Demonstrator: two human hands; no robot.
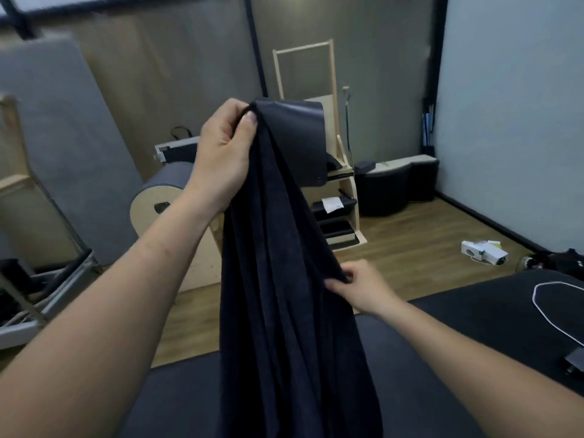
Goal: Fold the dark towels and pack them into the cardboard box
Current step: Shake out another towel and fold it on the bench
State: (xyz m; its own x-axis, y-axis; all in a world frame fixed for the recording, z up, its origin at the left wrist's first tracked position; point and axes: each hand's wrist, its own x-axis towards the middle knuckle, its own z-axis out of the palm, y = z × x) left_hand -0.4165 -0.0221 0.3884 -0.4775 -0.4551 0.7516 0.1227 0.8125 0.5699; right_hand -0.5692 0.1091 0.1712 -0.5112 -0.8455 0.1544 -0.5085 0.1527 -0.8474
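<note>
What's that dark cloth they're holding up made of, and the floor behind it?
The dark towel looks like soft matte fabric, perhaps terry: it hangs in limp folds from the left hand without shine. The floor looks like wood or wood-look laminate, going by its brown plank lines.

The left hand (226, 153) is raised, pinching the top of a dark towel (284, 295) that hangs in long folds. Lower and to its right, the right hand (357, 287) pinches the towel's right edge. Beneath both hands lies a dark padded surface (474, 317). Beyond the right hand, a white box (483, 251) lies on the wooden floor (410, 248).
</note>
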